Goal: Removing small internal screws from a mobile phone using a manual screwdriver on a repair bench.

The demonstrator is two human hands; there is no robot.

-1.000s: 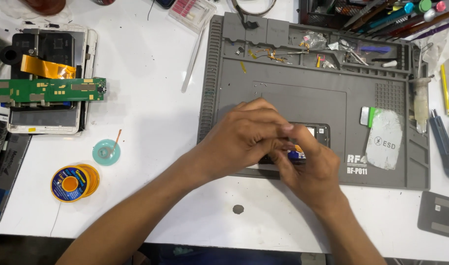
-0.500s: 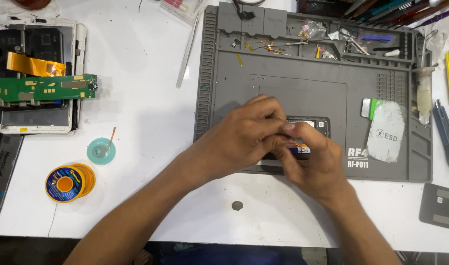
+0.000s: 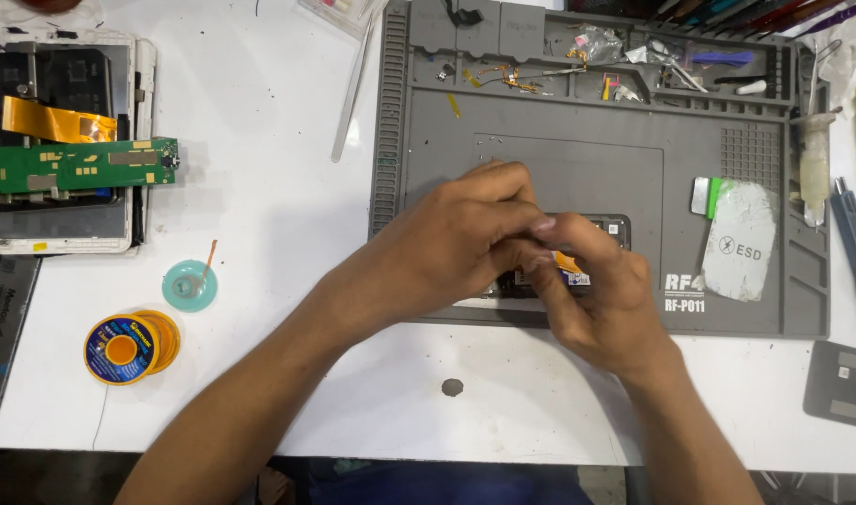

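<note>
Both hands meet over a dark opened phone (image 3: 604, 245) lying on the grey repair mat (image 3: 577, 168). My left hand (image 3: 456, 243) reaches in from the lower left, fingers curled and pinched at the phone's middle. My right hand (image 3: 605, 304) comes from below, fingers closed against the left fingertips on the phone. An orange flex strip and a small blue part (image 3: 570, 268) show between the fingers. Most of the phone is hidden under the hands, and what the fingertips pinch cannot be made out.
A disassembled tablet with a green circuit board (image 3: 77, 166) and an orange ribbon lies at left. A teal solder wick spool (image 3: 189, 284) and a yellow solder reel (image 3: 124, 348) sit near the front left. Tweezers (image 3: 351, 93), a white sticker (image 3: 738, 241), a syringe (image 3: 813, 164), and small parts in the mat's top trays.
The hands stay pressed together on the phone; fingers shift only slightly. The view has drifted a little.
</note>
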